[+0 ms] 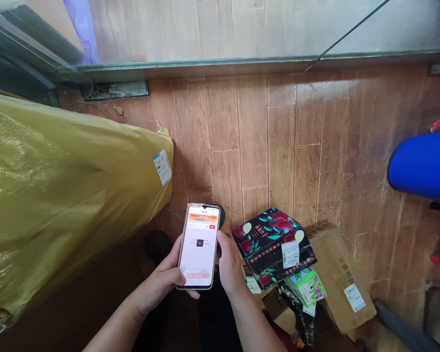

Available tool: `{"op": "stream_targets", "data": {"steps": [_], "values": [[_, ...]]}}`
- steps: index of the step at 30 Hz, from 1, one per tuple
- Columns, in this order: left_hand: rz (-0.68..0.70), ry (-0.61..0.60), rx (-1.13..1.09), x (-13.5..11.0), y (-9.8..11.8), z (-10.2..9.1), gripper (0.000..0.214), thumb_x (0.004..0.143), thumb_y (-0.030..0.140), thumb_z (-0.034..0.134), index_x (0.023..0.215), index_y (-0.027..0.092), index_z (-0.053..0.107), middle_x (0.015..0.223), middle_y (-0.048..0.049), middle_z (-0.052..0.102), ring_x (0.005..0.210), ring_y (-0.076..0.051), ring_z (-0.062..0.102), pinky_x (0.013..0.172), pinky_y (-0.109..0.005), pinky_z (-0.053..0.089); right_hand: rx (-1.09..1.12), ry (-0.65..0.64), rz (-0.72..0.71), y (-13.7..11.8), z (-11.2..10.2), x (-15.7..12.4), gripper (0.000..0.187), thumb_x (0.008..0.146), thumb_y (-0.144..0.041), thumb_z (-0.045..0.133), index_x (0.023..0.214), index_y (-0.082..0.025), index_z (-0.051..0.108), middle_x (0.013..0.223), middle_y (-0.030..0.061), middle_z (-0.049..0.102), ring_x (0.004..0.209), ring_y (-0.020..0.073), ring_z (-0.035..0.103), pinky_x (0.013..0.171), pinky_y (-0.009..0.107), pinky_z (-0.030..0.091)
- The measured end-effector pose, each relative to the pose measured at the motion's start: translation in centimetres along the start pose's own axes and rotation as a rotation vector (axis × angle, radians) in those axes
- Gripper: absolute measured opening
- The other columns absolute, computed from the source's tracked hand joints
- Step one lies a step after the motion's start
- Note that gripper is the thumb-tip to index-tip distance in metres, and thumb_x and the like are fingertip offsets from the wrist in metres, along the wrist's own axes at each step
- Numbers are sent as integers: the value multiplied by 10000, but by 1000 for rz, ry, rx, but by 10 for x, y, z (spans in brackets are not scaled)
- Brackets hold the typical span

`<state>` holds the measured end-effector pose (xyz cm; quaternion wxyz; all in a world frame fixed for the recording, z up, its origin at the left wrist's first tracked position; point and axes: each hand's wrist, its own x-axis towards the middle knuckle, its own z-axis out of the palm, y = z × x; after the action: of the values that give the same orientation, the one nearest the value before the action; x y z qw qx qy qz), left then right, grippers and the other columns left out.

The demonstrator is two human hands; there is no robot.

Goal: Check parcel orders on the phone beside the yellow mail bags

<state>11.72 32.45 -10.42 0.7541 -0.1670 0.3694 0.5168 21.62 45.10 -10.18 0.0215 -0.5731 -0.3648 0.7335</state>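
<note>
A smartphone with a lit, mostly white screen is held upright between my two hands. The screen shows an orange banner at its top, a small dark loading square in the middle and a pale pink bar low down. My left hand wraps the lower left edge, its thumb on the bottom corner of the screen and fingers behind the phone. My right hand grips the right edge, its thumb along the side; its other fingers are hidden behind. Below the phone are my dark-clothed legs and dark shoes.
A large yellow wrapped parcel with a label stands at left. At right lie a dark fruit-print box, a brown cardboard box and a green packet. A blue roll is far right. Glass panels cross ahead over the wood-look floor.
</note>
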Motion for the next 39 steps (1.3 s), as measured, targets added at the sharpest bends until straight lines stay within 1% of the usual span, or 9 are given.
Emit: {"op": "stream_targets", "data": {"steps": [7,14,20,22,25,29,35,37,39], "values": [[-11,2,1,-4,10,3,1014,642,45,439,1464,446,2,1369,-8,496,1005,-223,597,689,-307,590,53,-136,17,3,-3,1,359,782,-454,505,901,-154,662,793,50,706,752,221,631,635,298,498],[-17,25,24,-6,15,8,953,645,50,445,1467,413,128,1345,-6,519,1001,-217,594,685,-300,596,58,-164,10,7,-3,0,314,804,-388,524,959,-150,658,878,49,712,778,207,636,686,302,504],[-27,80,15,-4,13,11,982,615,77,463,1471,381,88,1342,-24,510,1008,-227,591,655,-295,601,56,-224,-13,4,-8,2,319,809,-377,502,975,-153,657,896,50,710,806,213,633,713,314,503],[3,82,-13,-2,9,8,1002,594,91,470,1464,397,79,1337,-19,504,1014,-235,582,638,-306,606,21,-269,-23,3,-12,3,294,809,-330,498,992,-160,653,916,46,708,827,209,632,730,313,496],[40,76,-32,0,3,3,960,578,103,469,1445,375,159,1302,-28,523,994,-241,582,622,-321,609,-21,-367,-26,1,-18,3,301,767,-273,527,1031,-166,626,958,47,706,881,221,636,773,336,505],[47,63,-27,1,1,0,866,602,110,463,1409,325,235,1261,-49,563,980,-253,609,630,-318,605,-65,-475,-51,-1,-23,1,424,698,-229,603,1117,-170,567,1084,67,679,1017,245,626,896,380,505],[78,42,-47,1,-2,-3,962,625,106,455,1458,356,43,1292,-59,558,982,-263,628,621,-331,609,-244,-493,-124,1,-26,-2,591,648,-132,629,1224,-185,505,1186,75,629,1084,236,598,922,369,500],[76,41,-52,1,-3,-4,981,632,102,450,1463,356,-3,1287,-62,562,987,-261,628,626,-331,610,-196,-510,-123,2,-26,-2,588,655,-162,635,1228,-185,505,1185,77,627,1081,242,597,911,371,500],[72,44,-56,0,-3,-4,977,632,98,448,1466,355,9,1267,-56,570,961,-247,635,632,-334,612,-95,-509,-112,2,-24,-1,498,699,-230,616,1188,-176,540,1143,75,649,1041,241,610,889,366,499]]}}
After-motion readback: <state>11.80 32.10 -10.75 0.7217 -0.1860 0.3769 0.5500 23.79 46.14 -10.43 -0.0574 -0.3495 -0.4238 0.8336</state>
